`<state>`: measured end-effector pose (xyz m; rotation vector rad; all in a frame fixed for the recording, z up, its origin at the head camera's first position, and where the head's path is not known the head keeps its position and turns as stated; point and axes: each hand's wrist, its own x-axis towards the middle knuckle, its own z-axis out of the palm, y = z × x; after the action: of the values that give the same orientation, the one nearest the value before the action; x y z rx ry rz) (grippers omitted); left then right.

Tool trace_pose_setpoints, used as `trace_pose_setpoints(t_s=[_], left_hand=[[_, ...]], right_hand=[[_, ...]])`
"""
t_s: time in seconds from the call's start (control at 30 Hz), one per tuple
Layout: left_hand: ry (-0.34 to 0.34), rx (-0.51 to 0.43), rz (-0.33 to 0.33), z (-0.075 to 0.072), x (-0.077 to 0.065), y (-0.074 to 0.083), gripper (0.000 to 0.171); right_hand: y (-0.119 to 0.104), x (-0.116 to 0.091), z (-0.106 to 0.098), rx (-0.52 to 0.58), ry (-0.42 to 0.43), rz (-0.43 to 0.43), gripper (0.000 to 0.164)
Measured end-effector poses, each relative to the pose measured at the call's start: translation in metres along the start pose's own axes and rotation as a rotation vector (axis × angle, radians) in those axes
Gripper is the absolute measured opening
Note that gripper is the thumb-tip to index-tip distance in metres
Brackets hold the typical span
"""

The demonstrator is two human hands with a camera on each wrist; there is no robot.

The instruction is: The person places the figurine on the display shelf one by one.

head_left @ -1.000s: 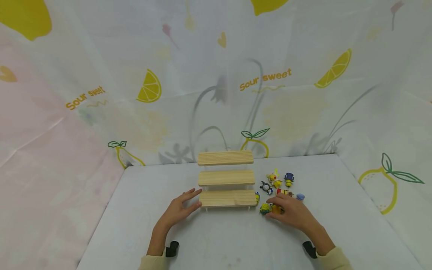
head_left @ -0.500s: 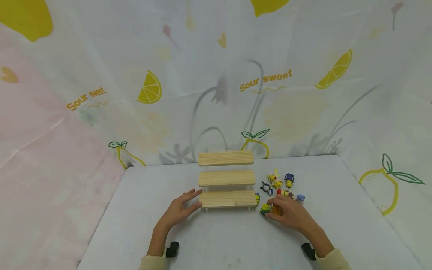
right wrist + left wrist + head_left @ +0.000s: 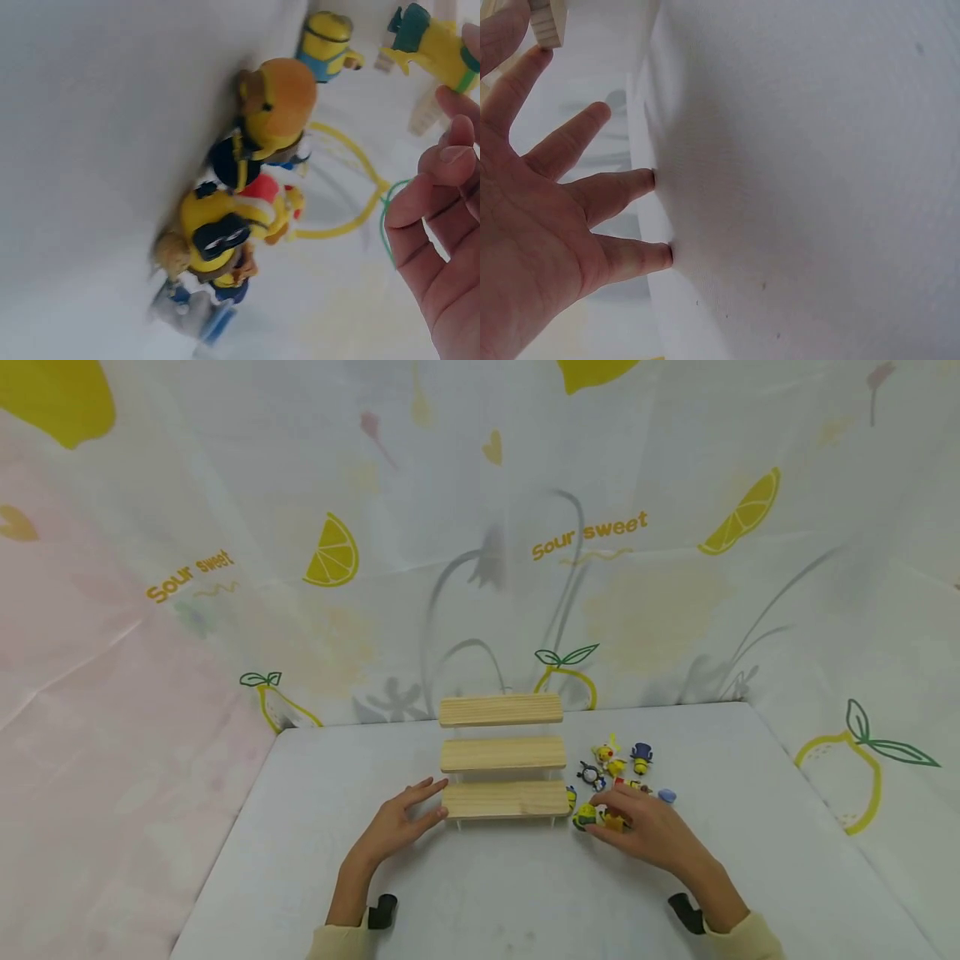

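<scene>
In the head view, my right hand pinches a small yellow minion figurine with green parts between thumb and fingertips. The right wrist view shows this figurine tilted on its side and raised above the others, part of it behind my fingers. My left hand has its fingers spread at the left end of a three-tier wooden shelf. Seen from the left wrist, one fingertip touches a corner of the wooden board, and two lower fingertips of the left hand meet the white cloth.
Right of the shelf lie several more figurines: a penguin-like one, one with a blue top hat, and a yellow one. A minion in blue is close by the lowest tier. A lemon-print cloth hangs behind the table.
My right hand has taken hold of the green-and-yellow minion figurine and shifted it slightly up and left. The left hand has stayed at the shelf's end.
</scene>
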<state>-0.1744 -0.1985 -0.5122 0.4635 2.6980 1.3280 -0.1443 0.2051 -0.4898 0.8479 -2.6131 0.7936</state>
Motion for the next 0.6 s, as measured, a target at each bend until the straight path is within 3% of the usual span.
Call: trace_pose_setpoints(t_s=[0.6], left_hand=[[-0.003,0.002,0.018,-0.001,-0.001,0.000,0.054]], right_hand=[[-0.032,0.047,0.003,0.104,0.045,-0.170,0.030]])
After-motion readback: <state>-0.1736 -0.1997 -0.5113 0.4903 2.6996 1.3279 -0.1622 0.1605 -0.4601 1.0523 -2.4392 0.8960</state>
